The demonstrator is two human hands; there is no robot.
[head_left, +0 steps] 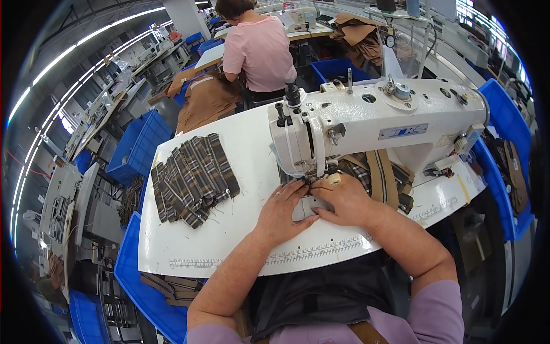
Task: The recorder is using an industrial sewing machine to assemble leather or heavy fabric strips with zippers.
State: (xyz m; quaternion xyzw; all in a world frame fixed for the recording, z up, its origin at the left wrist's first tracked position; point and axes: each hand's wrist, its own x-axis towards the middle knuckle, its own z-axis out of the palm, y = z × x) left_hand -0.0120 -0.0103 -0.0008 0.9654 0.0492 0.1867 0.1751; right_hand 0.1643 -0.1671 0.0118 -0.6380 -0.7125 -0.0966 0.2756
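Bright ceiling tubes (86,38), bowed edges, black corners

person in pink (258,53), blue crates (139,150), ceiling lights (94,35)

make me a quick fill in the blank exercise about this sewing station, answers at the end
1. The plaid fabric pieces lie to the ____ of both hands.
2. The left hand and right hand are at the needle end of the ____ sewing machine.
3. The bin past the machine's right end is ____.
4. The shirt of the person working ahead is ____.

Missing words: left; white; blue; pink
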